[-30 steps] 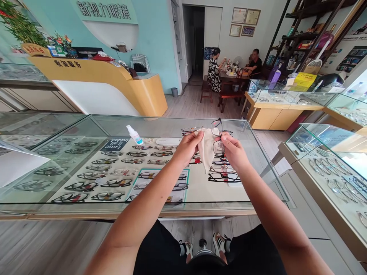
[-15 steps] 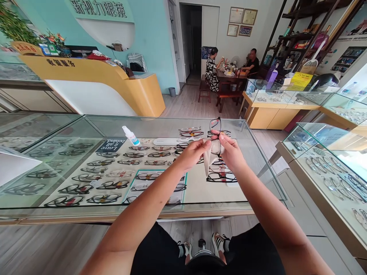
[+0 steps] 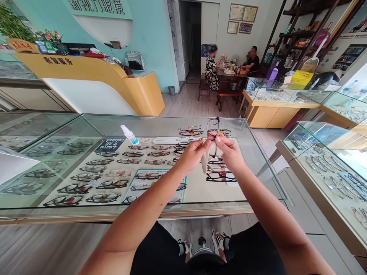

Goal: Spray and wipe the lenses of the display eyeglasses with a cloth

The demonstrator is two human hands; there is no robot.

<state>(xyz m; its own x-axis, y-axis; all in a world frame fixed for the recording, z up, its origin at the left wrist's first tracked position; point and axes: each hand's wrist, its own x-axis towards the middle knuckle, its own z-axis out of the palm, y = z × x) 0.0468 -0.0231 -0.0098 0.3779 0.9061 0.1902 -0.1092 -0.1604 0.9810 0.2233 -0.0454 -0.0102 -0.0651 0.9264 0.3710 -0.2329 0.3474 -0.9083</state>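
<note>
Above the glass display case [image 3: 197,208], my left hand [image 3: 195,152] and my right hand [image 3: 229,152] meet, both closed on a pair of dark-framed glasses [image 3: 213,126]. One lens stands up above my fingertips. A light beige cloth [image 3: 205,158] is bunched between the hands around the lower part of the glasses and hangs down near my left fingers. Which finger touches cloth and which touches frame is partly hidden. On the glass top, left of my hands, stands a white spray bottle [image 3: 130,135]. Rows of glasses [image 3: 104,198] lie inside the case under my forearms.
A white box corner [image 3: 14,164] juts in at the left edge. More display cases [image 3: 329,172] stand at the right. Beyond are a yellow counter [image 3: 143,93] and two people seated at a dark table [image 3: 229,76]. My legs and a stool are below.
The glasses have tilted and shifted slightly left in my fingers. The cloth has moved a little left and is bunched differently. Both hands remain closed together.
</note>
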